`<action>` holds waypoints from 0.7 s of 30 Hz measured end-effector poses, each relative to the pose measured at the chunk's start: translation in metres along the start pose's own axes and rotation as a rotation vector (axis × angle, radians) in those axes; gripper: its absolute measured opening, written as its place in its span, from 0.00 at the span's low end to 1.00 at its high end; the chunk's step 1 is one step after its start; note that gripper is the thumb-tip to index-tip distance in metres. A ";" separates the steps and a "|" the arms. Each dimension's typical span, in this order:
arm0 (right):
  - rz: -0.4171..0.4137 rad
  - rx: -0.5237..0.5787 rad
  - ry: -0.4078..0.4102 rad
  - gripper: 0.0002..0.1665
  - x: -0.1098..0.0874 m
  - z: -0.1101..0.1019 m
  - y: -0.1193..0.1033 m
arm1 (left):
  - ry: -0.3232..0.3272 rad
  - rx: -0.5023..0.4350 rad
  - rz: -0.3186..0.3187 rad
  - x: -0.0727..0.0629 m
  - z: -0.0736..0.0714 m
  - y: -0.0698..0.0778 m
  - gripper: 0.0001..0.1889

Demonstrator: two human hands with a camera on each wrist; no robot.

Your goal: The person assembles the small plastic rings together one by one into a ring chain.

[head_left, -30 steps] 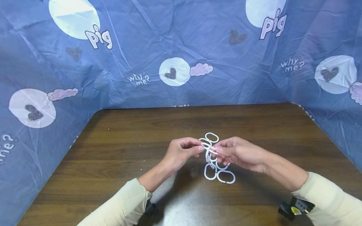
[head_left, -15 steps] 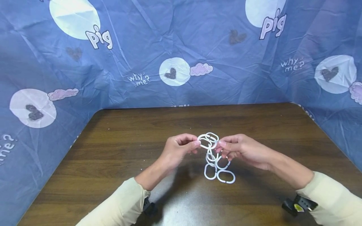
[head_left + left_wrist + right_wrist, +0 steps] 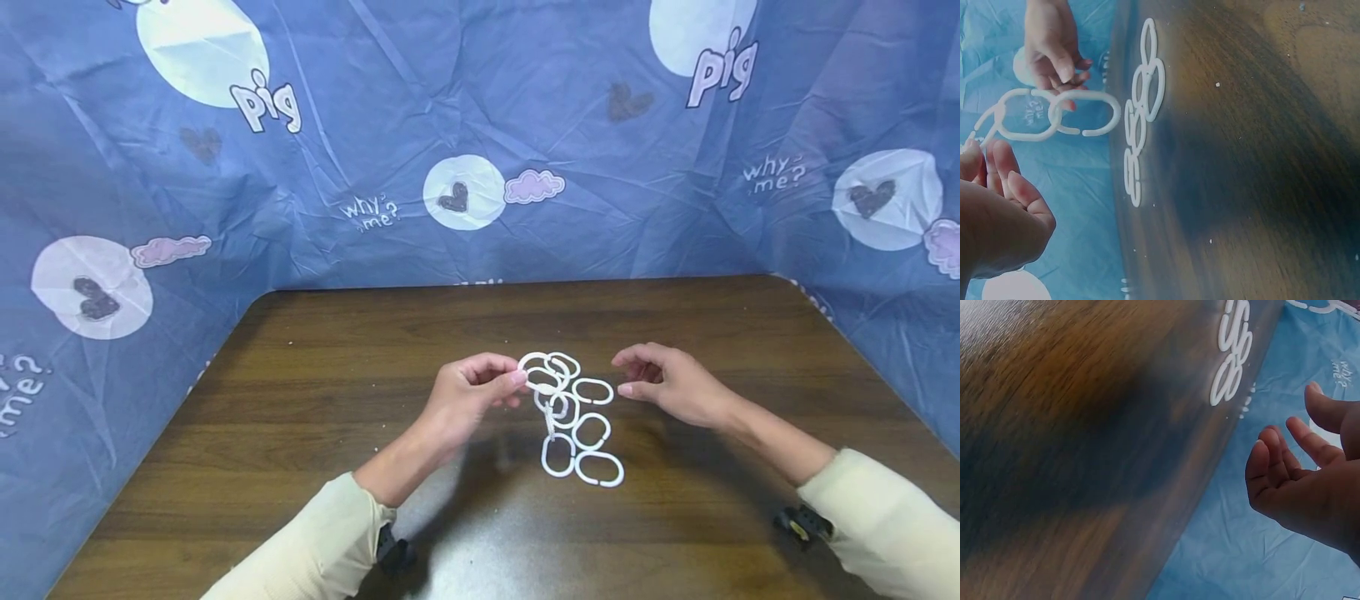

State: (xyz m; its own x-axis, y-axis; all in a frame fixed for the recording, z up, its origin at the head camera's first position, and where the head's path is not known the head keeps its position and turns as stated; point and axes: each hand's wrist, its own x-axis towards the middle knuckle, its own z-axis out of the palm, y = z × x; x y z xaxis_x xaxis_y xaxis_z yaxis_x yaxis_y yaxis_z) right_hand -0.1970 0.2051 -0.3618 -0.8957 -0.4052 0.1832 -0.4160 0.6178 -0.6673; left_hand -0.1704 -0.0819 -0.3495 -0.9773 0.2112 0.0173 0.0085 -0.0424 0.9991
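Observation:
My left hand [image 3: 468, 396] pinches the end of a short chain of white plastic oval links between thumb and fingers. In the left wrist view the held chain [image 3: 1088, 95] hangs above the table, each link with a small gap in its side. Below it, more white links [image 3: 600, 454] lie joined on the wood, partly overlapped by the held ones in the head view. My right hand [image 3: 678, 387] is off to the right of the links, holding nothing, its thumb and fingers spread apart in the right wrist view.
The brown wooden table [image 3: 315, 467] has rounded far corners and a few pale specks. A blue printed cloth [image 3: 600, 233] stands behind it and along both sides. Dark wrist straps [image 3: 393, 550] show at both sleeves.
Both hands were at the held links a second ago. My right hand has let go and drawn away to the right, while my left has shifted slightly left with the chain.

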 end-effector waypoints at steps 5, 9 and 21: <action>-0.023 -0.038 -0.018 0.24 0.002 0.002 0.006 | 0.002 -0.003 -0.007 0.000 -0.001 -0.001 0.08; -0.014 -0.026 -0.051 0.27 0.004 0.006 0.014 | 0.003 -0.005 -0.016 0.000 -0.002 -0.002 0.08; 0.030 0.020 -0.084 0.31 0.011 0.025 0.036 | 0.000 -0.004 -0.001 -0.001 -0.005 0.001 0.06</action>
State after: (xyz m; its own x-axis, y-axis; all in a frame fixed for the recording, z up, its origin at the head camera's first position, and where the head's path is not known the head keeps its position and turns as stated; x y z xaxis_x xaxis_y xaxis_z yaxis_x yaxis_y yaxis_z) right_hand -0.2179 0.2062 -0.4015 -0.8910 -0.4423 0.1023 -0.3851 0.6169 -0.6863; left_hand -0.1701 -0.0867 -0.3488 -0.9774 0.2108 0.0159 0.0063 -0.0462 0.9989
